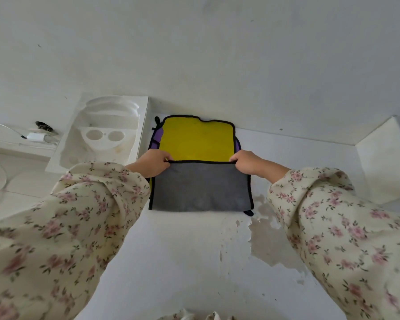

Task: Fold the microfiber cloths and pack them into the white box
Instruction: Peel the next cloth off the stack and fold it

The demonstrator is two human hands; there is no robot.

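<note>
1. At the middle of the desk's (183, 262) far edge, close under the wall (217, 54): a yellow cloth (195, 140) with black trim, lying flat.
2. Near half of the yellow cloth turned up over itself, grey underside (200, 188) facing up, the doubled fold toward the near edge of the desk.
3. Trimmed edge of that flap running straight across the cloth's middle, from one hand to the other.
4. At the flap's left corner, the left hand (151, 163): knuckles up, fingers curled, pinching the black trim.
5. At the flap's right corner, the right hand (248, 162): same curled pinch on the trim.
6. Under the yellow one, a purple cloth (159, 137), showing only as slivers at the left and right sides and at the near right corner.
7. Toward the far left corner, just beside the cloths, the white box (144, 125), open, with a moulded insert (102, 135) bearing two round hollows.
8. At the desk's right edge, well apart from the cloths, a white block (383, 158); lid or second box, impossible to tell.
9. Left of the white box, a white charger (36, 136) with its cable (2, 127), and a small dark thing (43, 127) just behind it.
10. Near the grey flap's right corner, peeled patches (270, 239) in the desk's surface.
11. Floral sleeves (90, 199) down to both wrists.
</note>
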